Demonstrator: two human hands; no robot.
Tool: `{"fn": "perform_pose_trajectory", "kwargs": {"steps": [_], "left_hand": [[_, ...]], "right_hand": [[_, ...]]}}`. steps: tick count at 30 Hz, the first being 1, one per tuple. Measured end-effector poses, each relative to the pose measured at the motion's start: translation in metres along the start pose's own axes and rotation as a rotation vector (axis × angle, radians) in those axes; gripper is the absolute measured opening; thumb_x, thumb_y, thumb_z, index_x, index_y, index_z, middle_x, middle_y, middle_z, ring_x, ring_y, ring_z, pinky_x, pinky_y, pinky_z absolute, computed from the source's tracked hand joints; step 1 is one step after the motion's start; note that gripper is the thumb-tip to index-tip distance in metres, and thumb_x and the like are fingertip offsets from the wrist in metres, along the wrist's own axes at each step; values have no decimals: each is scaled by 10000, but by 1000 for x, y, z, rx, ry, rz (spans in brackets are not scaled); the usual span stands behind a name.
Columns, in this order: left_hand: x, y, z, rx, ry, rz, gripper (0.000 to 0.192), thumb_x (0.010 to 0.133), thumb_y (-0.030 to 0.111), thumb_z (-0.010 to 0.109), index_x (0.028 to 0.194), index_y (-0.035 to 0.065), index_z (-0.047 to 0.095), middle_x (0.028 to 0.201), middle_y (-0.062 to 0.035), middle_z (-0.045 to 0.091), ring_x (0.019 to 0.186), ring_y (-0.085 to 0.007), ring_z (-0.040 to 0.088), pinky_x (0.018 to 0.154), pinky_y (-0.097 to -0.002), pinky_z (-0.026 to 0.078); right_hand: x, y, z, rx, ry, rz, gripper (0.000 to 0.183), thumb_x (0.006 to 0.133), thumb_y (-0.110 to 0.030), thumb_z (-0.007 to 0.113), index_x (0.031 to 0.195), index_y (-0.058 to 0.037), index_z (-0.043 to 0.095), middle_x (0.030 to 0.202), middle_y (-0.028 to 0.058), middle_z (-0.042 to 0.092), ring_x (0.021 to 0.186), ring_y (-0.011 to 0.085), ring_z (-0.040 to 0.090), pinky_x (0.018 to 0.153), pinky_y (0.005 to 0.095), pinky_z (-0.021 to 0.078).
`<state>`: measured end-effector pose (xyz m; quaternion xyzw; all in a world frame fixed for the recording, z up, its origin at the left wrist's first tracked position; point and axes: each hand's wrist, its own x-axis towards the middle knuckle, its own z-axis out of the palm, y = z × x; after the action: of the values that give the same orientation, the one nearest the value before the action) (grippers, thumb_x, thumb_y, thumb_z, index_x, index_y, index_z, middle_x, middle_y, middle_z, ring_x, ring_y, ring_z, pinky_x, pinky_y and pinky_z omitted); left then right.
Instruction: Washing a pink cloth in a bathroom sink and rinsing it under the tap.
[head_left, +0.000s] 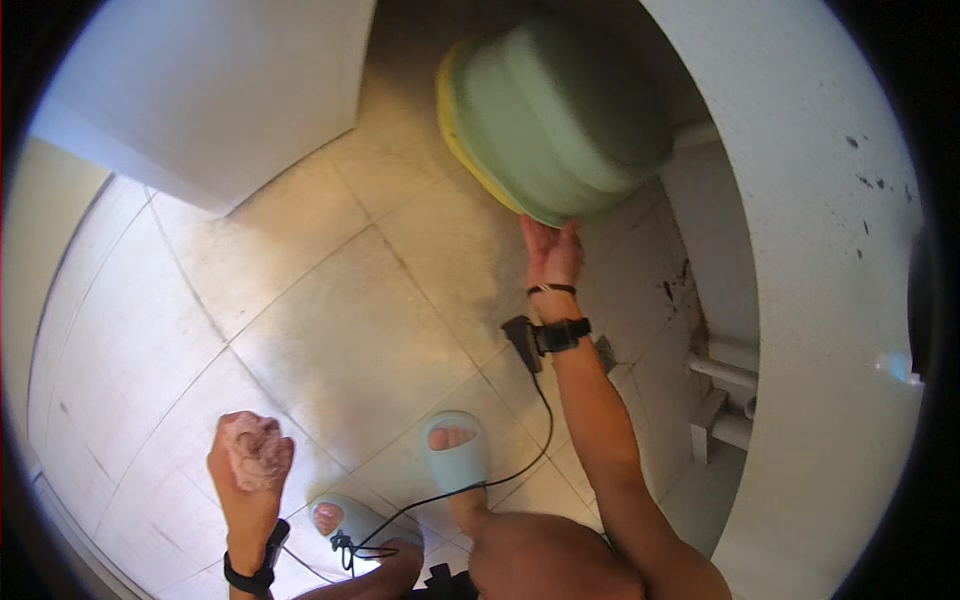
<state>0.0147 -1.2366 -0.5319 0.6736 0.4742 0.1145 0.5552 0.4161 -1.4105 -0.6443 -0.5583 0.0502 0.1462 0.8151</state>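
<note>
My right hand (553, 251) grips the rim of a green plastic basin (540, 127), which is tilted on its side. A yellow rim (448, 105), seemingly of a second basin, shows along its left edge. In my left hand (251, 454), at the lower left, is a crumpled pinkish cloth (259, 457). Both wrists wear black bands, and a black device (523, 341) with a cable sits at my right wrist. The far side of the basins lies in shadow.
Beneath me is a tiled floor (360, 322), where my feet stand in pale slippers (455, 454). A white cabinet-like block (225, 97) stands at the upper left. Along the right curves a pale surface (817, 300), with white pipes (724, 371) below it. A black cable (442, 495) hangs across my legs.
</note>
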Motion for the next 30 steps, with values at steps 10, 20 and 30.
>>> {"fn": "perform_pose_trajectory", "kwargs": {"steps": [10, 20, 30], "left_hand": [[-3, 22, -40, -176, -19, 35, 241, 751, -33, 675, 957, -4, 554, 821, -46, 630, 742, -118, 583, 709, -245, 487], [-76, 161, -196, -241, 244, 103, 229, 767, -63, 661, 959, 7, 557, 884, -52, 645, 805, -104, 598, 740, -231, 490], [-213, 332, -275, 153, 348, 304, 452, 685, 17, 695, 1107, 32, 532, 970, -149, 567, 917, -346, 574, 761, -386, 475]], "right_hand": [[-48, 14, 13, -154, 332, 391, 396, 922, -343, 540, 1188, -57, 474, 996, 128, 582, 849, 262, 608, 858, 508, 521], [-290, -65, 284, -796, -1245, 113, 183, 926, -178, 608, 1057, -54, 578, 854, 29, 636, 789, 96, 599, 698, 239, 499], [-474, -351, 404, -751, -1329, 450, 423, 948, -314, 577, 1291, -80, 494, 988, 88, 646, 862, 146, 626, 742, 275, 497]]}}
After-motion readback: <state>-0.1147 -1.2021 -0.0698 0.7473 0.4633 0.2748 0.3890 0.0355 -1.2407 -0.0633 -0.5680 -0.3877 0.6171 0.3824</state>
